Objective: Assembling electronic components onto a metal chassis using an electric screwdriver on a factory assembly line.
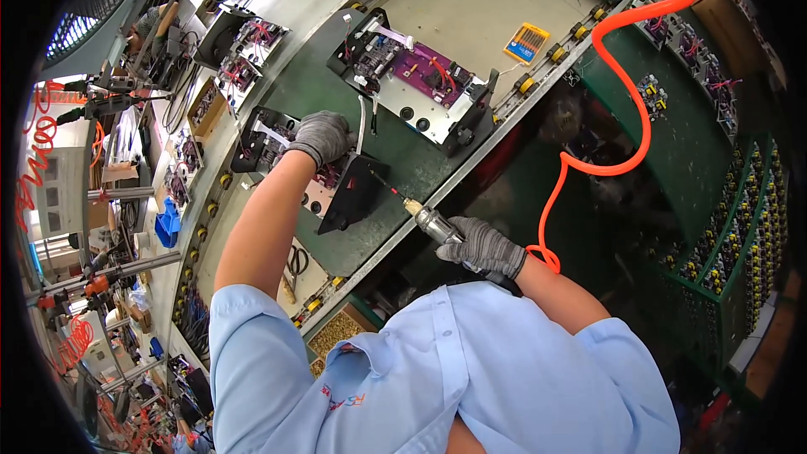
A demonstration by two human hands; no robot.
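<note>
My left hand (324, 138), in a grey knit glove, is closed over the far edge of a black metal chassis (353, 195) on the green work surface. That chassis carries a purple circuit board and white plates; my hand and forearm hide part of it, and the fingertips are out of sight. My right hand (486, 245), gloved alike, grips a silver pneumatic screwdriver (435, 224). Its thin bit points toward the chassis's black panel, apart from it. Beyond lies a second chassis (424, 84) with a purple board and red wires.
An orange coiled air hose (643, 109) hangs down on the right. A yellow-and-blue pack of bits (527, 43) lies on the conveyor beside its rollers. Green racks of small components (731, 235) stand at right. A blue bin (167, 224) is at left, with more chassis along the line.
</note>
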